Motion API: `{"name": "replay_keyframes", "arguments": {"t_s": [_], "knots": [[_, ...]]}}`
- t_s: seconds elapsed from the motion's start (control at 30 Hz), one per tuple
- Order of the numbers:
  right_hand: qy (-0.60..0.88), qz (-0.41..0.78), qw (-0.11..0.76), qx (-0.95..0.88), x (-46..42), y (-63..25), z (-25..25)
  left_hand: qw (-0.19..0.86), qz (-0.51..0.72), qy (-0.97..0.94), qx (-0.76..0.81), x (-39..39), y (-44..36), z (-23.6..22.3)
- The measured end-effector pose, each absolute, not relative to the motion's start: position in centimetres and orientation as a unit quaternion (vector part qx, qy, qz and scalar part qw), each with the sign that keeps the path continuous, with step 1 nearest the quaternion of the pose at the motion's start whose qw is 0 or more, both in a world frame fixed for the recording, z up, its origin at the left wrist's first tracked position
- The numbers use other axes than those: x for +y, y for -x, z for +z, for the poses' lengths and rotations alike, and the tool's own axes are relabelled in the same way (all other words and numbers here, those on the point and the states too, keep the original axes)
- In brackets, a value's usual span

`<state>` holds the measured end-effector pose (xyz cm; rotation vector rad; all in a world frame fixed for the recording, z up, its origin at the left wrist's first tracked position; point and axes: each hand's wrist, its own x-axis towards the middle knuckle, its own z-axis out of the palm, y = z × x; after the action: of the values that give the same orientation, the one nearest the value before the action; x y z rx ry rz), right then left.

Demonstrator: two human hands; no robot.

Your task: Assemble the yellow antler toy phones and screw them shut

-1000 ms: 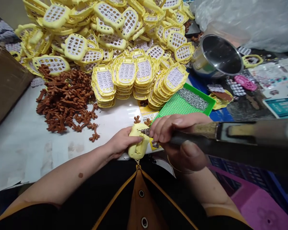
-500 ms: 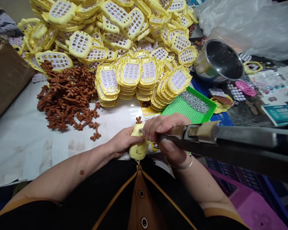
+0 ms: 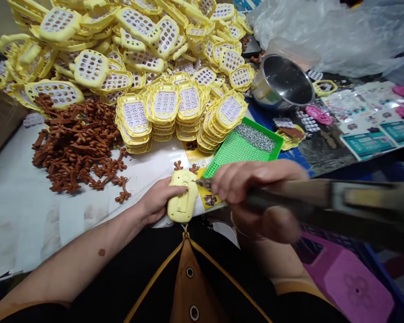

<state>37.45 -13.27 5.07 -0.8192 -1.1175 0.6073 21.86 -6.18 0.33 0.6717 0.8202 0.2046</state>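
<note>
My left hand [image 3: 156, 197] is closed on a yellow toy phone [image 3: 180, 207], thumb across its back, near the front edge of the white table. Brown antlers [image 3: 178, 165] stick out of the toy's top end, and screw holes dot its back. My right hand [image 3: 256, 190] is wrapped around a long dark power screwdriver [image 3: 333, 202], blurred by motion. Its bit points left, close to the toy's upper right edge; whether it touches cannot be made out. Just beyond the toy lies a green tray [image 3: 218, 159] with a heap of small silvery screws [image 3: 256, 137].
Stacked yellow shells with keypads [image 3: 164, 105] stand ahead, a larger loose pile behind them. Brown antler pieces [image 3: 77, 143] are heaped at left, beside a cardboard box [image 3: 2, 121]. A metal pot [image 3: 284, 80] and plastic bags are at right; a pink stool [image 3: 350, 287] is below.
The screwdriver and my right hand have pulled back to the right, off the toy's back. More of the toy and both antlers now show. The view has shifted slightly right.
</note>
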Motion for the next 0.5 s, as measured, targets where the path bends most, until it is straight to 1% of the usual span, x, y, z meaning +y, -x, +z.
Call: {"name": "replay_keyframes", "arguments": {"t_s": [0.1,0.17,0.33,0.5], "knots": [[0.362,0.151,0.778,-0.490,-13.3,-40.2,4.8,0.859,0.145,-0.260,0.417,-6.0,-21.9,0.6],[0.389,0.118,0.783,-0.471,-13.1,-42.0,3.9,0.854,0.155,-0.251,0.428,-5.9,-22.0,0.6],[0.412,0.100,0.783,-0.456,-12.6,-44.5,1.5,0.856,0.145,-0.263,0.420,-5.8,-22.4,0.5],[0.451,0.100,0.761,-0.455,-12.6,-45.1,1.0,0.852,0.162,-0.248,0.432,-5.7,-22.6,0.8]]}}
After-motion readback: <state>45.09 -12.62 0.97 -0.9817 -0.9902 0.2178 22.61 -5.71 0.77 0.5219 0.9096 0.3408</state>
